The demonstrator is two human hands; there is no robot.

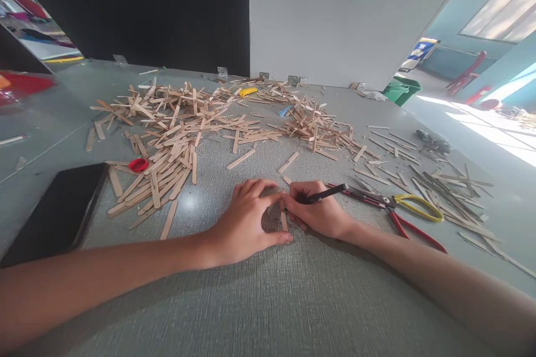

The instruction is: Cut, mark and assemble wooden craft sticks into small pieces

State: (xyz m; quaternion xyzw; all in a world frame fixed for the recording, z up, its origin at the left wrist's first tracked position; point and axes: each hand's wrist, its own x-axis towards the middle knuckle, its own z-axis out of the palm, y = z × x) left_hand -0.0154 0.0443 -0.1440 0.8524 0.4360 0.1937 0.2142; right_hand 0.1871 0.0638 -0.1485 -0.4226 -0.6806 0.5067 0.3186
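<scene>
My left hand [247,223] rests on the grey table [293,301], its thumb and fingers pinning down a small wooden stick [284,219] that lies upright between my hands. My right hand [320,214] is closed around a black pen [324,195], with the tip down at the stick's upper end. The two hands touch at the fingertips. Most of the stick is hidden under my fingers.
A big heap of wooden sticks [180,128] spreads across the far table. Red-and-yellow-handled pliers [397,212] lie right of my right hand. A black phone [58,212] lies at the left, a red cap [138,165] beside it. Thin dark strips [448,195] are scattered at the right.
</scene>
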